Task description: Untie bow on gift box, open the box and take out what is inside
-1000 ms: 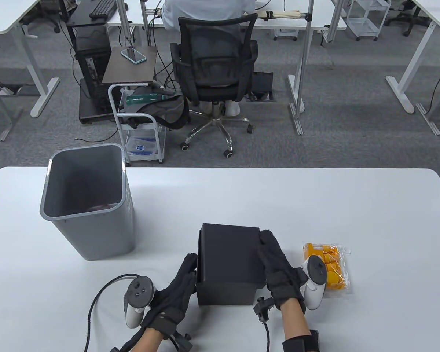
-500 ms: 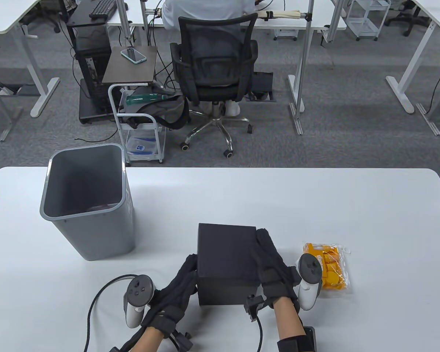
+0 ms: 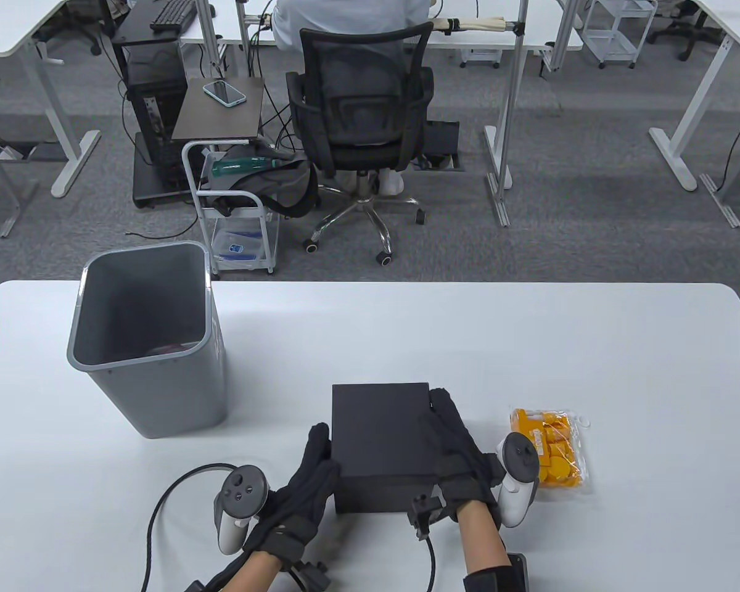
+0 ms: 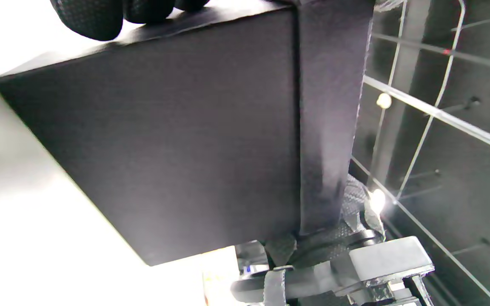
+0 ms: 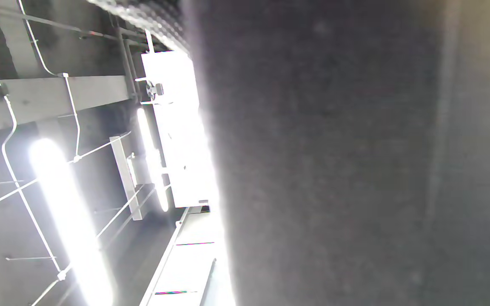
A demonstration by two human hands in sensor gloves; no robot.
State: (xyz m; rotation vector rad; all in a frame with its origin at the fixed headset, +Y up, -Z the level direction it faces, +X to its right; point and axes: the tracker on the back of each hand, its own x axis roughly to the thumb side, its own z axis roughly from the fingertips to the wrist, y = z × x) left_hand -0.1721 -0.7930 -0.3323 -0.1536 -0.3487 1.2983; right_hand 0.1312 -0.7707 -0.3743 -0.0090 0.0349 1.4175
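Note:
A black gift box stands near the table's front edge with its lid down flat; no bow shows on it. My left hand lies against the box's left side with straight fingers, and its fingertips touch the box in the left wrist view. My right hand grips the lid's right edge, thumb on top and fingers down the side. The dark box wall fills most of the right wrist view. An orange packet lies on the table just right of my right hand.
A grey waste bin stands at the left of the white table, with something reddish at its bottom. A black cable loops by my left hand. Beyond the table a person sits in an office chair.
The lid, raised and skewed a second ago, has come down square onto the box under my right hand. My left hand has slid slightly up along the box's left side.

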